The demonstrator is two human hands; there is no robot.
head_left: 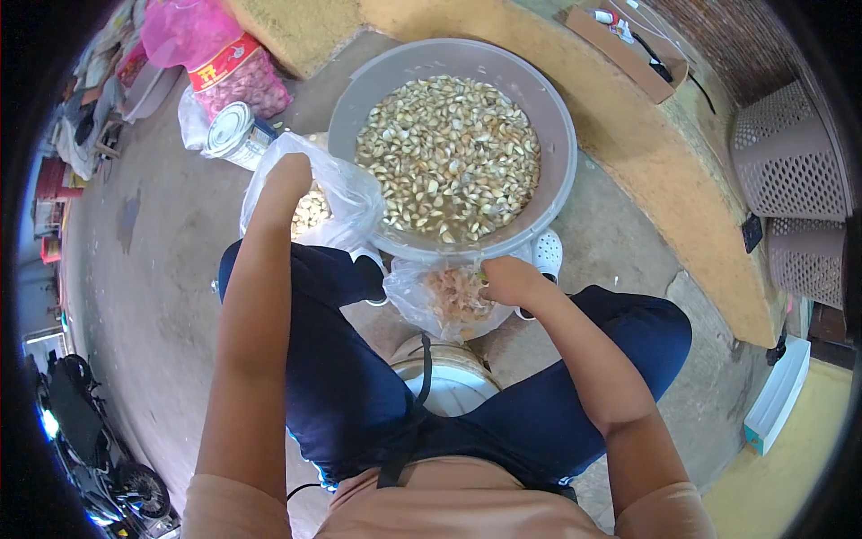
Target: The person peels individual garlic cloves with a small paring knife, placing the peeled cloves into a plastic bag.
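Note:
A wide grey tub (561, 148) holds many unpeeled garlic cloves (449, 148) in water. To its left, my left hand (290, 173) reaches over a clear plastic bag (353, 198) with peeled garlic cloves (312, 211) inside; its fingers are mostly hidden from view. My right hand (512, 281) is closed at the front of the tub, above a second clear bag (409, 292) filled with garlic skins (458, 295). A small green thing (482, 276) shows at its fingertips, too little visible to name.
A paint can (235, 135) and a pink net sack of garlic (241, 85) stand at upper left. Behind the tub runs a yellow ledge (628, 148) carrying a cardboard box (628, 56). Perforated baskets (786, 148) are at right, a motorcycle (90, 440) at lower left. A bucket (449, 364) sits between my legs.

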